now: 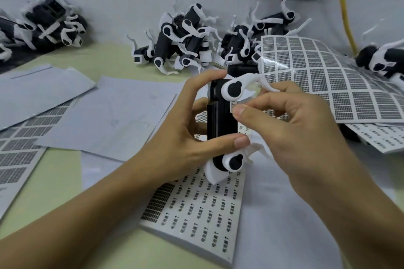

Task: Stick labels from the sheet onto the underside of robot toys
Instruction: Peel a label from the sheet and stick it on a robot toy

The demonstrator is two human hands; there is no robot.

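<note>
A black-and-white robot dog toy (221, 120) stands on end above the table, its white legs pointing right. My left hand (185, 129) grips its black body, thumb across the lower part and fingers curled over the top. My right hand (290, 124) pinches a small white label (233, 105) against the toy's right side, the thumb pressing on it. Under the toy lies a label sheet (196, 209) with rows of small printed stickers.
Piles of the same toys lie along the back wall (188, 39), at far left (48, 26) and at far right (380, 57). A curled sheet of grey labels (323, 76) rises on the right. Blank backing sheets (109, 116) cover the left. Wall sockets with a yellow cable (345, 17).
</note>
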